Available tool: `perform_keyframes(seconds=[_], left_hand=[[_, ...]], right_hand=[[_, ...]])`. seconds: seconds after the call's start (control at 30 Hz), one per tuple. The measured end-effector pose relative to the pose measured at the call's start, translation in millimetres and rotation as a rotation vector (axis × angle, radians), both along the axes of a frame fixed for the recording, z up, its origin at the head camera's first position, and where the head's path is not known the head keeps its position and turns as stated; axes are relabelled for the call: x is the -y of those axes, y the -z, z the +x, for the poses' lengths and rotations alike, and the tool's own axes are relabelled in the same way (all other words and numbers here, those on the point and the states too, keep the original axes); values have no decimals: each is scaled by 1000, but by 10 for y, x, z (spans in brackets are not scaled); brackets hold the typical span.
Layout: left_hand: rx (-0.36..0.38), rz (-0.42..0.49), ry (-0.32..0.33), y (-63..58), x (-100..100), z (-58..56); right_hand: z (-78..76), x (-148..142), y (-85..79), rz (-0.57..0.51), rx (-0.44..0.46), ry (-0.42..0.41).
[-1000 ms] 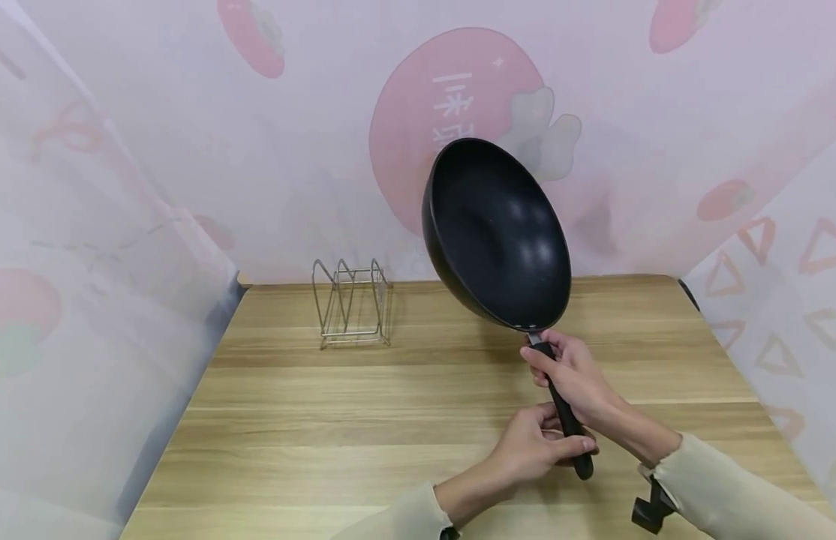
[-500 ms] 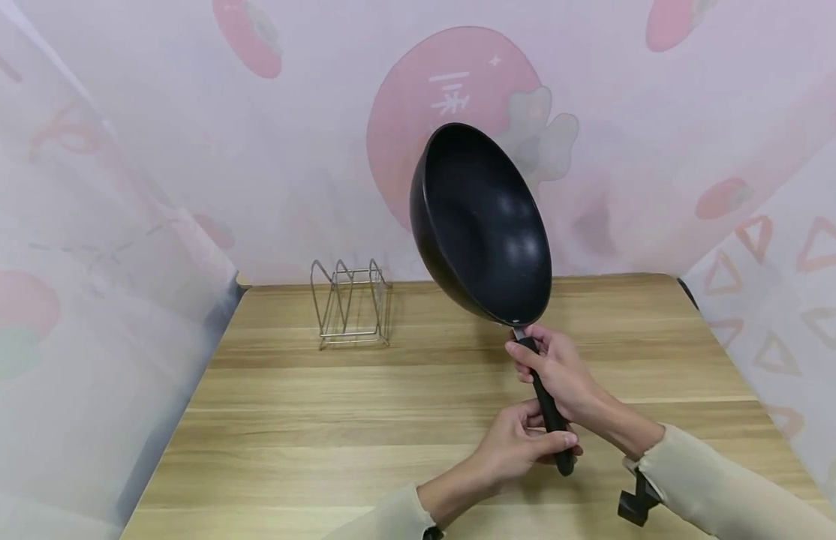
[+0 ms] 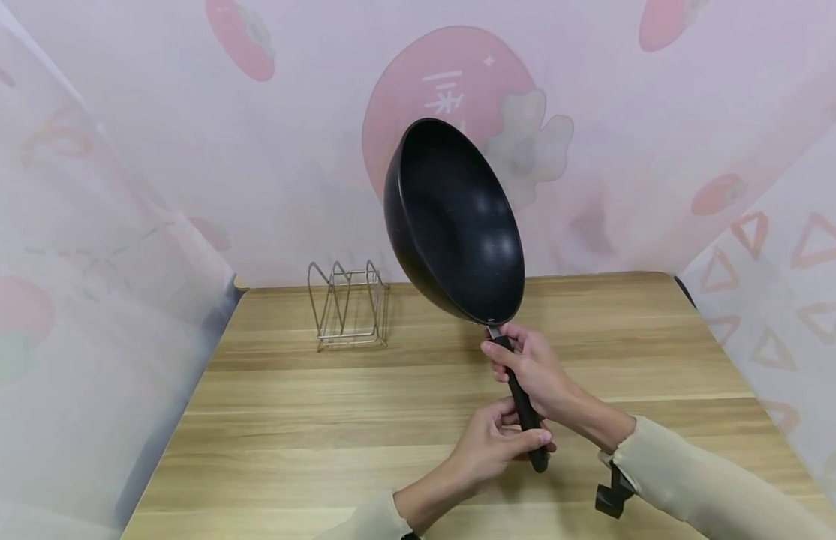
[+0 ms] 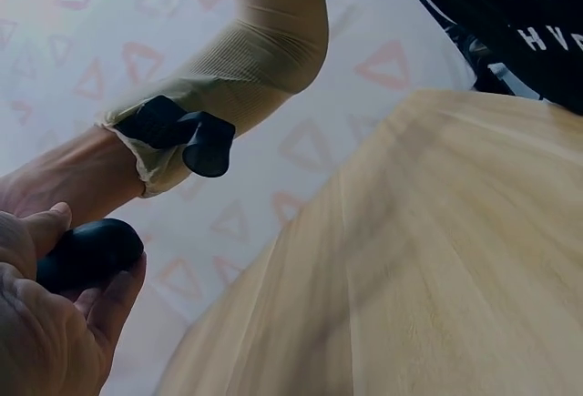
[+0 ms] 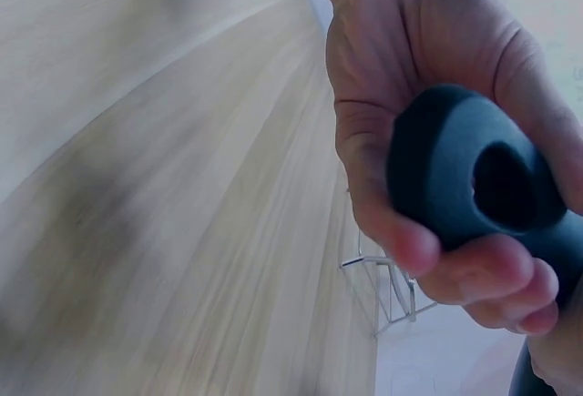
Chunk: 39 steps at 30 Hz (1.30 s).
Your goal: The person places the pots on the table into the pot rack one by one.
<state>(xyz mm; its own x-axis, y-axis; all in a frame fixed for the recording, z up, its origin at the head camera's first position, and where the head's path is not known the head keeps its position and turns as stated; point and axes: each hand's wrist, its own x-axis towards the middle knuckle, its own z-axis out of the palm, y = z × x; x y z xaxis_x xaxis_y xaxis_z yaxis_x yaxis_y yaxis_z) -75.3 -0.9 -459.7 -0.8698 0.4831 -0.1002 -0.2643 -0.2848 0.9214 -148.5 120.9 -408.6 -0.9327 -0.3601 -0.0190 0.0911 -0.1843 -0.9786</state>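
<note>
A deep black wok [image 3: 458, 225] is held up above the table, tilted so that its dark inside faces the camera. My right hand [image 3: 539, 375] grips the upper part of its black handle [image 3: 524, 405], just below the metal neck. Lower down, my left hand [image 3: 482, 446] holds the handle near its end, thumb on top and fingers behind. In the left wrist view the rounded handle end [image 4: 105, 248] sits between thumb and fingers. The right wrist view shows the hanging hole in the handle end [image 5: 433, 159], with left-hand fingers curled about it.
A wire rack [image 3: 347, 337] with upright loops stands at the back left of the wooden table [image 3: 310, 420]. Behind the table hangs a pale pink curtain [image 3: 290, 172] with printed fruit. A black camera mount [image 3: 614, 491] is strapped to the right wrist.
Both hands have carried the wok leftward, nearer the rack, and its bowl has risen slightly. Their hold on the handle looks the same. The rack stays in place.
</note>
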Motion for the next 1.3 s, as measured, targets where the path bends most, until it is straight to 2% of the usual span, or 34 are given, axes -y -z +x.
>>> perform_keyframes(seconds=[0.33, 0.57, 0.97, 1.3], left_hand=[[3, -36, -29, -26, 197, -13], [-27, -68, -33, -50, 335, -33], [-44, -116, -63, -45, 575, -45], [-63, -148, -68, -100, 822, -27]], right_hand=[[-24, 209, -22, -71, 30, -33], [-50, 344, -42, -118, 45, -34], [-82, 584, -30, -173, 48, -68], [-88, 783, -57, -202, 38, -107]])
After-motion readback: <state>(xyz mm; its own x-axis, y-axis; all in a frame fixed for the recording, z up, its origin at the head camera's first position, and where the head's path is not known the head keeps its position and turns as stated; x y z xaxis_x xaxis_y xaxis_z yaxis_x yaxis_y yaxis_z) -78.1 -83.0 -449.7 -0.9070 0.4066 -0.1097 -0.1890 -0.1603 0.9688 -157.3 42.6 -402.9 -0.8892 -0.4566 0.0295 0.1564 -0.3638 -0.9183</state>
